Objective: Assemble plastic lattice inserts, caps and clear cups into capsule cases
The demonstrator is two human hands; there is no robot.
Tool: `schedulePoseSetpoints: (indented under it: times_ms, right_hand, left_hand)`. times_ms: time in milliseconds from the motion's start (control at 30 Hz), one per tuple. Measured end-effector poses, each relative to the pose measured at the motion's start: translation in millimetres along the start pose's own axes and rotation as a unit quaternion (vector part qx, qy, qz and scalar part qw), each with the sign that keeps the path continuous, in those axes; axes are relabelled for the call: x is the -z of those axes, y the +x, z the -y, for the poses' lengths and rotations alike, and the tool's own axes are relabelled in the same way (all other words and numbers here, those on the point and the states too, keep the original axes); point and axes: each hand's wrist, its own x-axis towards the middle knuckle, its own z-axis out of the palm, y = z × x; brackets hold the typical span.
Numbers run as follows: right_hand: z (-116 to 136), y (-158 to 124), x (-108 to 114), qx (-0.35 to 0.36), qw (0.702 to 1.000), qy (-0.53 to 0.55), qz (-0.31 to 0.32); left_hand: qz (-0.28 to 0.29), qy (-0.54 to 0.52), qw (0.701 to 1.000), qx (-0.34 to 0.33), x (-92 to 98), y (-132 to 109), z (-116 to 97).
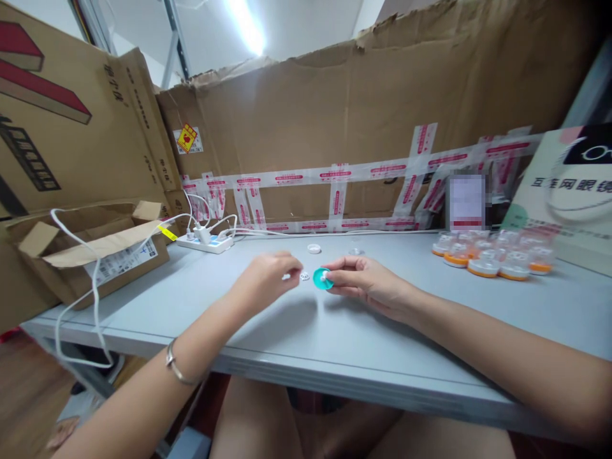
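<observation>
My right hand (370,280) grips a small teal round cap (319,282) between thumb and fingers, its hollow face turned towards me. A white bit sits at the cap's centre, by my thumb tip. To the left, my left hand (268,280) is closed in a pinch, with a small white part (287,276) showing at its fingers. Just beyond those fingertips is a white toothed disc (305,276); whether it touches the hand I cannot tell. Behind the hands, a white ring (314,248) and a clear plastic piece (356,248) lie on the grey table (268,338).
At the right stand several clear containers with orange bases (482,266), near a white printed bag (568,204). A white power strip (205,241) with cables and an open cardboard box (109,255) are at the left. Large taped cardboard (306,127) walls the back.
</observation>
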Motion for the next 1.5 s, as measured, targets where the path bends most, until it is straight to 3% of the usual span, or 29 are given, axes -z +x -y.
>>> schedulePoseSetpoints:
  times_ms: [67,133,167,367,733,1267,1367,1500]
  right_hand:
    - [2,-4,-3,0.012,1.0,0.003,0.017]
    - [3,-7,-6,0.016,0.999,0.006,0.033]
    - [3,-9,-8,0.015,0.999,0.008,0.04]
    - [3,-13,-10,0.021,0.997,0.026,0.074]
    - [3,-15,-9,0.025,0.994,0.036,0.101]
    - [2,-14,-10,0.026,0.994,0.035,0.096]
    - [2,-14,-10,0.034,0.994,0.035,0.094]
    - [-2,-11,-9,0.062,0.992,0.024,0.105]
  left_hand:
    - [-0.121,-0.004,0.987,-0.109,0.8,-14,-13]
    - [-0.238,0.01,0.946,-0.221,-0.4,-24,-19]
    - [-0.271,0.022,0.925,-0.264,-1.0,-27,-19]
    - [-0.291,0.102,0.888,-0.341,4.4,-28,-18]
    - [-0.299,0.141,0.876,-0.352,5.0,-34,-17]
    - [-0.294,0.13,0.884,-0.34,1.2,-36,-15]
    - [-0.305,0.075,0.902,-0.296,-1.8,-36,-15]
    - [-0.32,-0.033,0.931,-0.17,-7.1,-35,-19]
